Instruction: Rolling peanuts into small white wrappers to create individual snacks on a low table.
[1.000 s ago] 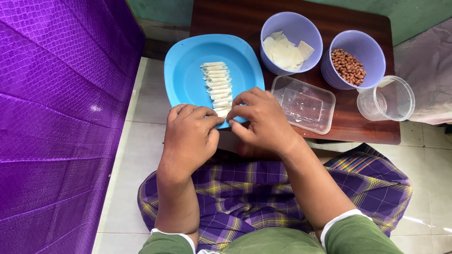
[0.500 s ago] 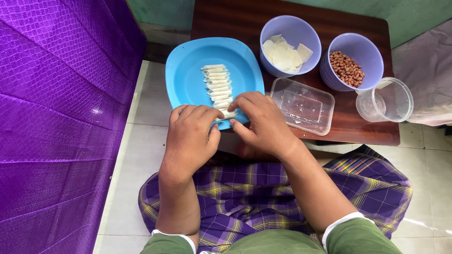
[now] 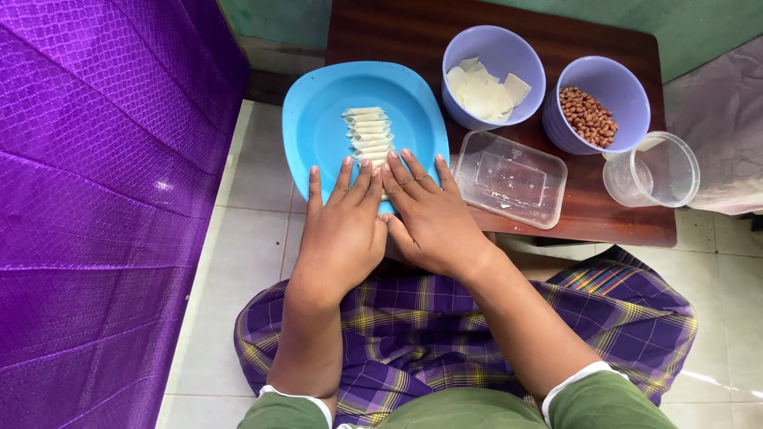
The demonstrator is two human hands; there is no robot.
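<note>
Now the fingers [image 3: 350, 179] of both hands lie flat and stretched out, side by side, over the near end of the row of pastry rolls [image 3: 367, 131]. A second ago they were curled and pinched together around one small piece at this same place; that pinch is gone, and the piece is no longer seen between the fingertips. It seems that the last roll was finished and is now under the flat fingers, pressed or rolled against the blue plate [image 3: 318, 119], though the fingers hide it, so I cannot tell for sure. The fingers hold nothing; they are extended, close together, and only rest on the plate and the nearest rolls.

The left hand [image 3: 342, 230] and the right hand [image 3: 433, 222] touch each other along the thumbs, palms down, with the backs toward the camera. Both wrists are straight and the forearms come up from the lap, over a purple checked cloth [image 3: 413, 334].

Farther out on the brown desk [image 3: 381, 32] stand a bowl of wrapper sheets [image 3: 493, 75], a bowl of peanuts [image 3: 594, 103], a clear lid [image 3: 509, 179] and an empty clear tub [image 3: 652, 171].
</note>
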